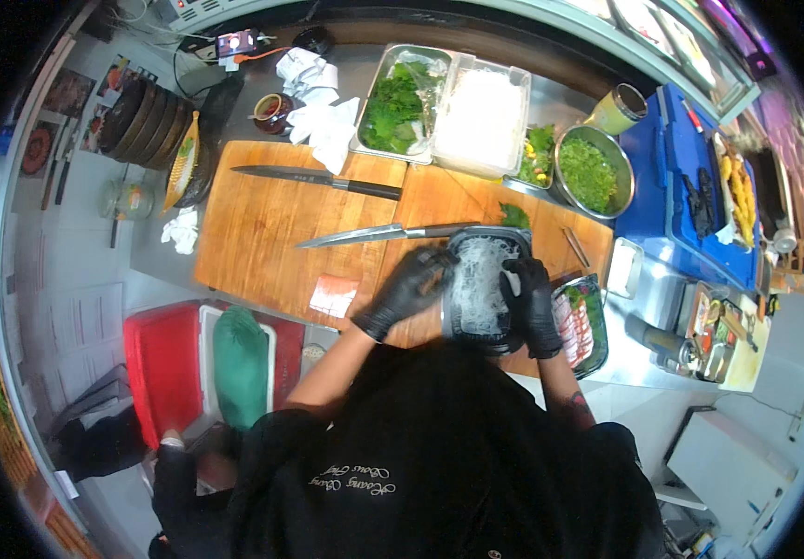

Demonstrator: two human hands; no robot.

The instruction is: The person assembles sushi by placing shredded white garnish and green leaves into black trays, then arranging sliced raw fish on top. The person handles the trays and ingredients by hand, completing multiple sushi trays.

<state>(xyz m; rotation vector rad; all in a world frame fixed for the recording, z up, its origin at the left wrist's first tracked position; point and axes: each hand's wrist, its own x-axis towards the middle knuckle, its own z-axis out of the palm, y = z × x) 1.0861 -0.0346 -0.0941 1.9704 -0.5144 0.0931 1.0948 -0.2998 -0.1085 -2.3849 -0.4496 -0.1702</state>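
Note:
A black plastic tray stands at the near edge of the cutting boards, filled with fine white shreds. My left hand, in a black glove, is at the tray's left rim with its fingers curled together; what lies between them is too small to make out. My right hand, gloved too, closes over the right rim, with thumb and fingers reaching above the shreds. Just behind the tray are a long knife and a green leaf. A pale pink fish block lies left of my left hand.
A second knife lies farther back on the cutting board. Behind are a metal pan of leaves, a white-filled container and a bowl of chopped greens. Right stand another filled tray and a blue cooler.

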